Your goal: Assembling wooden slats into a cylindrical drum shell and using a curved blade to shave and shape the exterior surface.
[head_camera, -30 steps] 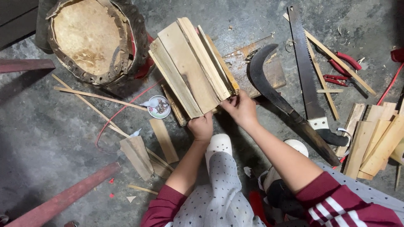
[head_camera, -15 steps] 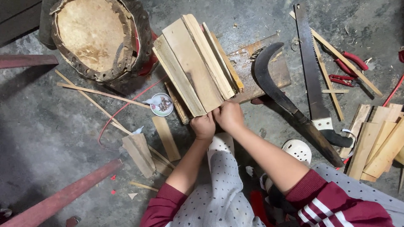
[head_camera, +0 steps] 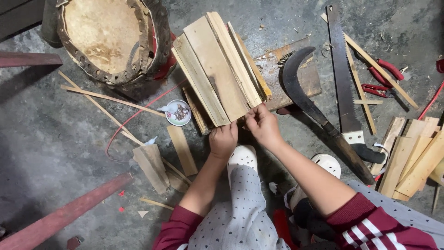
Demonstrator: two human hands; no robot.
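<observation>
This is a rough woodworking spot, a craft workshop set up on a bare concrete floor (head_camera: 55, 139) rather than at a bench. Hand tools lie on the right: a curved billhook (head_camera: 300, 88), a hand saw (head_camera: 340, 69) and red-handled pliers (head_camera: 381, 76), with a stack of cut wooden slats (head_camera: 414, 157) at the near right edge. A bundle of split wooden boards (head_camera: 217, 69) stands in the middle, a hide-covered drum (head_camera: 104, 39) sits at the far left, and thin wood strips (head_camera: 106, 97) and offcuts (head_camera: 150, 166) litter the floor.
</observation>
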